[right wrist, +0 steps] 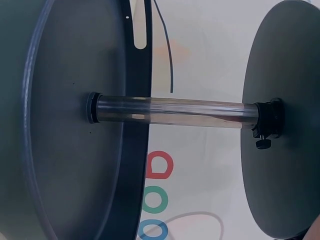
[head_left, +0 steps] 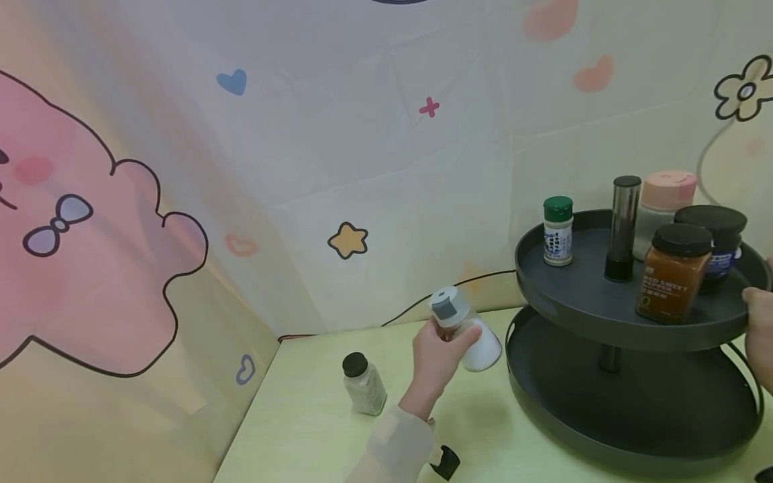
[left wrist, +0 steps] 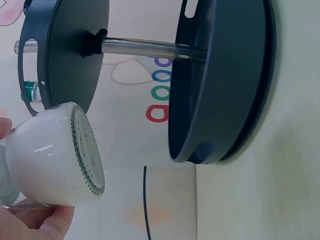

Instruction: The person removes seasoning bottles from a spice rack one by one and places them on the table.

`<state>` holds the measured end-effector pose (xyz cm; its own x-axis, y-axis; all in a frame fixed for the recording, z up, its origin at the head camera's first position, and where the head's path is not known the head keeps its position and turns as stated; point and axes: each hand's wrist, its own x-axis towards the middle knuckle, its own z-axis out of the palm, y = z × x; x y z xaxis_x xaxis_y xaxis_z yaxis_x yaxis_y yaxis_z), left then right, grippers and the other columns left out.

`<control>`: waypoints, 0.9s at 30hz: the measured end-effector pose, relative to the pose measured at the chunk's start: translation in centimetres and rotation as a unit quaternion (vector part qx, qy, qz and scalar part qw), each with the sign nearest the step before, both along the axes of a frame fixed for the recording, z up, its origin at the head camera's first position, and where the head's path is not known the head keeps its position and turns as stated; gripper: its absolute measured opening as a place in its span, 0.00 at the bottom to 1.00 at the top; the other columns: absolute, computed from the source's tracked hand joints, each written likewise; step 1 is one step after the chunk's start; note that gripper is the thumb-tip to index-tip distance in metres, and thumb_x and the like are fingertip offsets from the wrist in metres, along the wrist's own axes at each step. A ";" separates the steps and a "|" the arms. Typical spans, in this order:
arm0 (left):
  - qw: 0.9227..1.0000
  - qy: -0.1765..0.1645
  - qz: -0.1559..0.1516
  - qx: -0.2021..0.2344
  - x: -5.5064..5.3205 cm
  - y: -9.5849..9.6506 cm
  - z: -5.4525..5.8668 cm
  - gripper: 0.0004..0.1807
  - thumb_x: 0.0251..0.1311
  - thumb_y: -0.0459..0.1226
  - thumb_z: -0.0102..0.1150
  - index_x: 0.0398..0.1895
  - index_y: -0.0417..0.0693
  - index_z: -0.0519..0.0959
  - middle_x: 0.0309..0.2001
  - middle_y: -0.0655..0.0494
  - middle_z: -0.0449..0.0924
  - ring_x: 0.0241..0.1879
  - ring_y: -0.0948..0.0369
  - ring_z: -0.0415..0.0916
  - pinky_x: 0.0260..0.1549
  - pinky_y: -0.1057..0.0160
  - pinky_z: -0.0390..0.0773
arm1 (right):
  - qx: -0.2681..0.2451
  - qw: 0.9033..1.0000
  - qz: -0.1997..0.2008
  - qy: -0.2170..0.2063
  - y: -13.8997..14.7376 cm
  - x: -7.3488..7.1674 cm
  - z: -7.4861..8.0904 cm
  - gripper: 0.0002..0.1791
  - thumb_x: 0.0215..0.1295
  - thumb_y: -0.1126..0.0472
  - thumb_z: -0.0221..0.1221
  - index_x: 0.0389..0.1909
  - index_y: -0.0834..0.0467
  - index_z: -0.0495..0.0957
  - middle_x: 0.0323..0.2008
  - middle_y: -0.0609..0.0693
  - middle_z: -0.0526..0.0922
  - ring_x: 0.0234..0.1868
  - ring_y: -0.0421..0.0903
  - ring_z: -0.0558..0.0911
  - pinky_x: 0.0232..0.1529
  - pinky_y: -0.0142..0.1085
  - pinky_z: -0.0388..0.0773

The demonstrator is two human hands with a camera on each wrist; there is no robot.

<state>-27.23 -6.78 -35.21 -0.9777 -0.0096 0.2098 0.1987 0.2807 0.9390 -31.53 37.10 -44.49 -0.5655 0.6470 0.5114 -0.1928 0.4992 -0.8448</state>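
My left hand [head_left: 436,355] grips a clear seasoning jar [head_left: 481,345] with a white and grey cap and white contents. The jar is tilted above the table, left of a dark two-tier round tray rack [head_left: 610,329]. Its ridged base faces the rack in the left wrist view, where part of the left hand [left wrist: 37,225] also shows. At the right edge of the head view, my right hand [head_left: 759,329] holds the upper tray's rim, thumb over it; most of that hand is out of frame.
On the upper tray stand a green-capped shaker [head_left: 557,231], a steel-and-black cylinder [head_left: 623,228], a pink-lidded jar [head_left: 667,194], a red pepper jar [head_left: 673,275] and a dark-lidded jar [head_left: 712,221]. A black-capped jar [head_left: 365,386] stands on the table [head_left: 302,396]. Behind hangs a printed cloth [head_left: 392,168].
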 end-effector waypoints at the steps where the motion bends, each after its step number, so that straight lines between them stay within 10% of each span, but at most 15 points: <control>1: 1.000 -0.001 0.002 -0.001 0.0 -0.1 -0.2 0.23 0.42 0.48 0.65 0.41 0.49 0.74 0.39 0.56 0.79 0.36 0.64 0.74 0.38 0.62 0.75 | 0.000 1.000 -0.003 -0.002 -0.3 0.3 0.3 0.23 0.62 0.66 0.43 0.55 0.42 0.65 0.39 0.31 0.70 0.32 0.23 0.69 0.31 0.16 0.61; 11: 1.000 0.000 0.009 -0.008 -0.2 -0.8 -1.2 0.23 0.41 0.47 0.65 0.41 0.48 0.74 0.38 0.55 0.79 0.38 0.63 0.75 0.38 0.62 0.76 | 0.007 1.000 -0.011 -0.020 -0.3 0.3 0.4 0.23 0.63 0.65 0.43 0.56 0.41 0.64 0.40 0.32 0.70 0.32 0.22 0.68 0.30 0.16 0.61; 18: 1.000 -0.007 0.010 -0.011 -0.2 -1.1 -1.8 0.23 0.42 0.47 0.65 0.41 0.48 0.74 0.39 0.55 0.79 0.39 0.63 0.75 0.41 0.60 0.76 | 0.033 0.998 -0.010 -0.057 0.7 0.0 -1.3 0.30 0.65 0.61 0.38 0.65 0.37 0.44 0.67 0.37 0.49 0.63 0.32 0.57 0.65 0.31 0.52; 27: 1.000 -0.014 0.011 -0.025 -0.2 -1.7 -2.3 0.24 0.41 0.47 0.65 0.42 0.48 0.73 0.41 0.55 0.79 0.43 0.60 0.76 0.44 0.58 0.75 | 0.032 0.998 -0.012 -0.047 -0.2 0.7 -0.3 0.29 0.65 0.62 0.39 0.64 0.37 0.48 0.65 0.38 0.54 0.59 0.29 0.62 0.62 0.26 0.56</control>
